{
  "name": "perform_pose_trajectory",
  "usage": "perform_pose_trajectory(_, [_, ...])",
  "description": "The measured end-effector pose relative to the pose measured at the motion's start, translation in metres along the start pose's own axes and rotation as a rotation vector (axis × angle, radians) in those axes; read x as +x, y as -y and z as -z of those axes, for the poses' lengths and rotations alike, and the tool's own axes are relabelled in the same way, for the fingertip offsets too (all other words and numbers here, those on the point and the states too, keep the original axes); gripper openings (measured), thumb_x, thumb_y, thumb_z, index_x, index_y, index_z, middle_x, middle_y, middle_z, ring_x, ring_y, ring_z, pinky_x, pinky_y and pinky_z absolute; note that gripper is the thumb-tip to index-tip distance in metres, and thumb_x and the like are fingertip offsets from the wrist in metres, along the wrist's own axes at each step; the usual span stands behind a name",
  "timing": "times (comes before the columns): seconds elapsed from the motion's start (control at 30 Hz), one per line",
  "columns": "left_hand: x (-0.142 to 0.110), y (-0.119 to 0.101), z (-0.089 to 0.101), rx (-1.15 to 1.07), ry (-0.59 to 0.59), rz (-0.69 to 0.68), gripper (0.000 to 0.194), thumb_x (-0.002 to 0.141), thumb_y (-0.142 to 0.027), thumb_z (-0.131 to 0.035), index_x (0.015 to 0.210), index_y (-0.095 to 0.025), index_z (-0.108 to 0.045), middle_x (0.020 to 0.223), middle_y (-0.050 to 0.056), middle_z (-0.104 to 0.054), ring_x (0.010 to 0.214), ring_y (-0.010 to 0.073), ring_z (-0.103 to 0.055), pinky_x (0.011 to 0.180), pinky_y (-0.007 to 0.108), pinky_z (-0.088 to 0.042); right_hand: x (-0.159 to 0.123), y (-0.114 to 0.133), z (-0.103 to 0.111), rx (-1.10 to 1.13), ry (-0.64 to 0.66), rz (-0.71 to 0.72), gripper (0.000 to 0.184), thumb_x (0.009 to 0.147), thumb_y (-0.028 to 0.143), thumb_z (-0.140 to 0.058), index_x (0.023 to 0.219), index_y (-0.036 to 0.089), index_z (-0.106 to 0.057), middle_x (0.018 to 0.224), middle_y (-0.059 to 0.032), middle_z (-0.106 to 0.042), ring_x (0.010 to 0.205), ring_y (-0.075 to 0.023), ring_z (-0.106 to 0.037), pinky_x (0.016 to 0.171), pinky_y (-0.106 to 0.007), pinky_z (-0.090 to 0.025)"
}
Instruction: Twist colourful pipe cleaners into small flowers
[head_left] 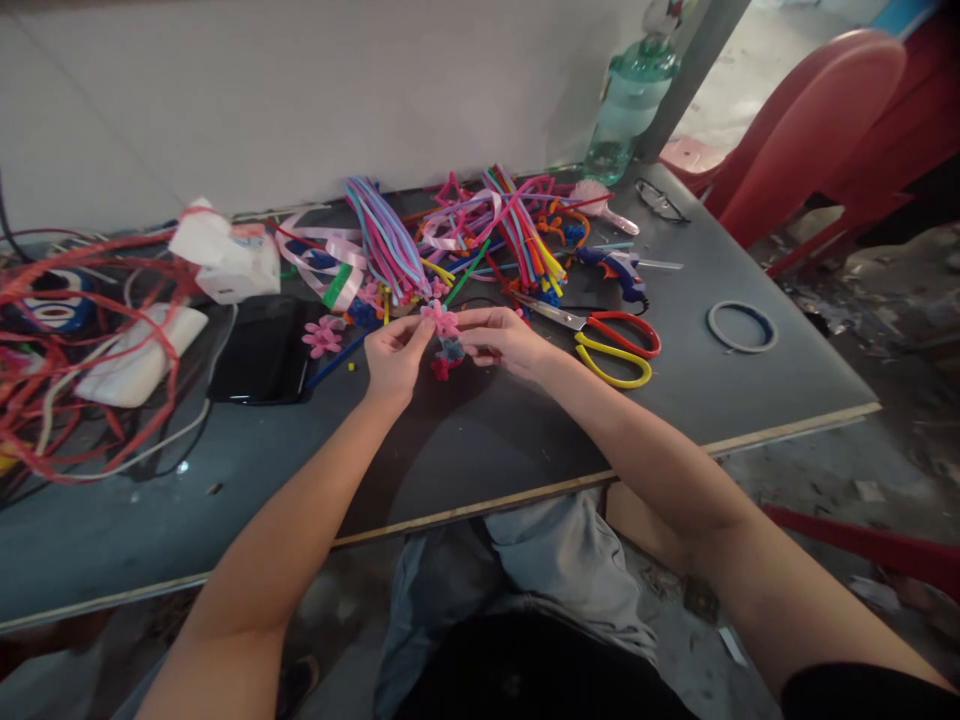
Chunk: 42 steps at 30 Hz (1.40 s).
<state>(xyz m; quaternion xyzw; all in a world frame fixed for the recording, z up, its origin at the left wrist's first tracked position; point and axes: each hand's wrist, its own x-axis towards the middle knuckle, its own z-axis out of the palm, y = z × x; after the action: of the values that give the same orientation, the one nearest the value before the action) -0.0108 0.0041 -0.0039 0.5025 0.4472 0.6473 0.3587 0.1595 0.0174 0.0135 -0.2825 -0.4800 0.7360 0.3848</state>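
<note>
Between my two hands, above the dark table (480, 450), is a pink pipe-cleaner flower (440, 320). My left hand (395, 355) pinches its left side with thumb and finger. From the right, my right hand (501, 342) has its fingers closed at the flower's edge. Blue-grey and darker pink fuzzy pieces hang just below the flower; whether they are joined to it I cannot tell. Another pink flower (324, 337) lies on the table left of my left hand. Scissors (611, 340) with red and yellow handles rest right of my right hand.
Bundles of pipe cleaners (386, 235) and ribbons (330, 260) pile up along the wall. A black phone (262, 350), a white adapter (236, 265) and tangled red string (112, 420) lie left. Rightward are a glue gun (619, 270), a tape roll (742, 327), a brush (604, 205) and a green bottle (630, 105).
</note>
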Motion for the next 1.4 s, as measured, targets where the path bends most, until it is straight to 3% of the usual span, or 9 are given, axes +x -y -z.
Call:
perform_pose_trajectory(0.1, [0.002,-0.001,-0.001,-0.032,0.037,0.006,0.045,0.06,-0.064,-0.089,0.069,-0.021,-0.081,0.064,0.002,-0.074,0.059,0.0127,-0.064,0.064,0.028,-0.056,-0.003,0.008,0.006,-0.048,0.04,0.004,0.037,0.067,0.033,-0.089,0.092,0.012,-0.073,0.058,0.0063,-0.058,0.051,-0.0033,-0.045,0.042,-0.016,-0.026])
perform_pose_trajectory(0.2, [0.002,-0.002,-0.001,-0.025,0.071,0.01,0.047,0.058,-0.067,-0.089,0.069,-0.022,-0.081,0.065,0.002,-0.075,0.058,0.013,-0.065,0.063,0.028,-0.056,-0.006,0.014,0.006,-0.114,0.028,0.021,0.038,0.067,0.041,-0.089,0.086,0.013,-0.074,0.058,0.0049,-0.062,0.049,-0.0041,-0.049,0.041,-0.016,-0.032])
perform_pose_trajectory(0.4, [0.002,-0.003,0.004,0.089,0.108,-0.01,0.046,0.063,-0.066,-0.086,0.073,-0.022,-0.083,0.072,0.005,-0.078,0.063,0.0165,-0.068,0.065,0.031,-0.056,-0.006,0.011,0.001,-0.212,-0.02,0.058,0.046,0.061,0.046,-0.093,0.086,0.013,-0.073,0.067,0.0006,-0.071,0.057,-0.0083,-0.062,0.044,-0.017,-0.044])
perform_pose_trajectory(0.53, [0.004,-0.002,0.004,-0.032,0.17,0.071,0.048,0.058,-0.068,-0.088,0.069,-0.023,-0.081,0.062,0.002,-0.072,0.055,0.0126,-0.061,0.058,0.028,-0.051,-0.001,0.008,0.007,-0.191,0.0,0.13,0.043,0.06,0.045,-0.094,0.081,0.014,-0.074,0.074,-0.0013,-0.073,0.067,-0.0094,-0.066,0.062,-0.022,-0.055])
perform_pose_trajectory(0.63, [0.005,0.0,0.003,-0.143,0.22,0.173,0.045,0.053,-0.065,-0.093,0.061,-0.023,-0.078,0.053,0.0,-0.064,0.05,0.0084,-0.052,0.052,0.024,-0.043,0.002,0.004,0.01,-0.197,-0.019,0.182,0.04,0.06,0.044,-0.094,0.08,0.014,-0.076,0.075,-0.0014,-0.074,0.069,-0.0094,-0.065,0.07,-0.024,-0.056])
perform_pose_trajectory(0.87, [0.004,0.005,0.0,-0.152,0.05,0.232,0.045,0.047,-0.062,-0.095,0.071,-0.026,-0.083,0.062,0.001,-0.073,0.055,0.0106,-0.058,0.058,0.027,-0.049,0.006,-0.018,-0.002,-0.18,-0.175,0.34,0.041,0.067,0.049,-0.089,0.094,0.018,-0.082,0.088,-0.0026,-0.077,0.074,-0.011,-0.065,0.075,-0.027,-0.056])
perform_pose_trajectory(1.03, [0.003,0.008,-0.001,-0.169,0.044,0.282,0.044,0.045,-0.06,-0.096,0.072,-0.028,-0.083,0.065,0.001,-0.075,0.056,0.0102,-0.057,0.058,0.027,-0.048,0.005,-0.022,-0.008,-0.137,-0.223,0.354,0.036,0.071,0.054,-0.085,0.088,0.021,-0.082,0.084,-0.0015,-0.072,0.072,-0.0108,-0.063,0.07,-0.026,-0.056])
perform_pose_trajectory(1.27, [0.001,0.008,-0.005,-0.162,-0.001,0.235,0.047,0.043,-0.066,-0.095,0.072,-0.03,-0.083,0.069,0.0,-0.076,0.066,0.0147,-0.065,0.071,0.033,-0.056,0.005,-0.02,-0.007,-0.374,-0.262,0.422,0.03,0.083,0.051,-0.076,0.093,0.023,-0.083,0.104,-0.0069,-0.077,0.09,-0.0175,-0.068,0.075,-0.03,-0.057])
perform_pose_trajectory(1.4, [0.001,0.008,-0.007,-0.159,0.002,0.227,0.047,0.047,-0.066,-0.094,0.074,-0.029,-0.083,0.07,0.0,-0.076,0.069,0.0143,-0.067,0.077,0.033,-0.057,0.007,-0.024,-0.006,-0.479,-0.319,0.459,0.028,0.086,0.046,-0.071,0.096,0.022,-0.082,0.096,-0.0062,-0.076,0.087,-0.0165,-0.067,0.075,-0.03,-0.054])
